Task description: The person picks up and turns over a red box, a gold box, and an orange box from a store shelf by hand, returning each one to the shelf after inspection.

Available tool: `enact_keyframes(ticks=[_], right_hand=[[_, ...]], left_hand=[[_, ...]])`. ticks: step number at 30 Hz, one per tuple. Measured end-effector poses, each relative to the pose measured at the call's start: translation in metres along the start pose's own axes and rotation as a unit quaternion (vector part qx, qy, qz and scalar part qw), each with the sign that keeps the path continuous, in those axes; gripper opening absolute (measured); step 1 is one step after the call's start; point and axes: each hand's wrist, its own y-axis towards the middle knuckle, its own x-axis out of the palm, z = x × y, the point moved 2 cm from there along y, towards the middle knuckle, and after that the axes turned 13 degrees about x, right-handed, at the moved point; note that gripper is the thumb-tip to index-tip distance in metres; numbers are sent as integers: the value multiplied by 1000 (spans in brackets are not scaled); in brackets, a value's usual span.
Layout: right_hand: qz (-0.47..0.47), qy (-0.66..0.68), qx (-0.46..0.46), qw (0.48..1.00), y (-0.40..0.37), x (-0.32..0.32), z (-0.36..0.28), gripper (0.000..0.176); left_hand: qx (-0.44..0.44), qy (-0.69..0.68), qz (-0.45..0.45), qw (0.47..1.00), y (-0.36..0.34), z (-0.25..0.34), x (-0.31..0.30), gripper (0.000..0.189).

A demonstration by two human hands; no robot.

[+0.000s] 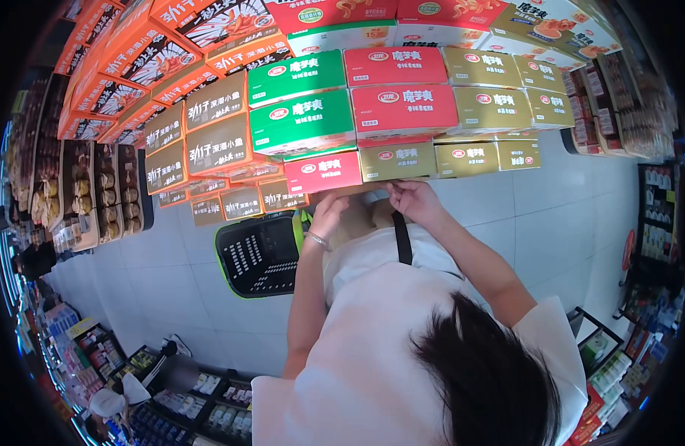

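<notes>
My left hand [329, 214] is just below a red snack box [324, 172], its fingers bent together toward the box's lower edge. Under a gold snack box [399, 160] is my right hand [417, 202], with thumb and fingers pinched together. A narrow tan strip [355, 190] runs between the two hands along the underside of the boxes. What either hand grips is too small or hidden to name. A black shopping basket [257, 256] with a green rim stands left of my left forearm.
Stacked green boxes [301, 119], brown boxes [216, 141] and orange boxes [145, 63] rise in front of me. Shelves of packets [97, 193] line the left, with another rack [617, 104] at right. A person [175, 372] is behind me at lower left.
</notes>
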Motion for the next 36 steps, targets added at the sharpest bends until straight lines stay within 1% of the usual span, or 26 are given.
enact_keyframes(ticks=[1, 3, 4, 5, 6, 8, 9, 12, 14, 15, 18, 21, 23, 24, 26, 30, 32, 33, 35, 36], right_hand=[[4, -22, 5, 1000, 0, -3, -3, 24], [7, -45, 12, 999, -1, 1, -1, 27], [29, -47, 12, 998, -4, 2, 0, 31], [50, -50, 12, 997, -5, 3, 0, 34], [50, -51, 13, 997, -5, 0, 0, 34], [7, -41, 80, 996, -5, 1, 1, 38], [7, -41, 81, 996, -6, 2, 1, 38], [10, -41, 86, 995, -10, 6, 2, 38], [61, -37, 62, 996, -10, 7, 1, 38], [60, -37, 63, 996, -8, 6, 0, 38], [66, -45, 54, 995, -7, 6, -2, 39], [51, -66, 37, 996, -8, 13, -3, 38], [66, -79, -1, 995, -7, 17, -1, 32], [65, -81, -2, 995, -7, 17, 0, 32], [68, -77, -7, 995, -9, 18, 0, 27], [62, -94, -1, 994, -15, 28, 4, 28], [56, -102, 93, 989, -26, 39, 13, 32], [50, -108, 90, 989, -32, 46, 18, 32], [-34, -187, 137, 972, -45, 63, 32, 37], [-41, -196, 134, 971, -51, 70, 37, 37]], left_hand=[[-1, 0, 2, 1000, 1, 0, -1, 52], [-64, -133, 55, 987, 4, -3, -3, 53], [-65, -134, 57, 987, 4, -4, -5, 53], [-73, -201, 71, 974, 3, -1, -5, 55], [-82, -266, 84, 957, 3, 2, -5, 56], [-80, -266, 98, 956, 2, 9, -5, 58], [-80, -264, 111, 955, 3, 10, -6, 61], [-87, -282, 106, 950, 8, 7, -9, 59], [-76, -293, 101, 948, 9, 6, -8, 59], [-65, -303, 95, 946, 9, 6, -8, 59], [-71, -317, 94, 941, 10, 4, -9, 56], [-61, -331, 84, 938, 9, 6, -10, 54], [-56, -338, 85, 936, 8, 5, -10, 53], [-52, -345, 83, 933, 8, 5, -10, 52], [-52, -352, 84, 931, 8, 5, -11, 50], [-62, -356, 98, 927, 5, 8, -9, 46], [-56, -352, 88, 930, 2, 13, -9, 47], [-56, -348, 76, 933, 1, 14, -10, 48], [-62, -340, 45, 937, 3, 9, -12, 54], [-63, -302, 39, 950, 1, 15, -10, 53]])
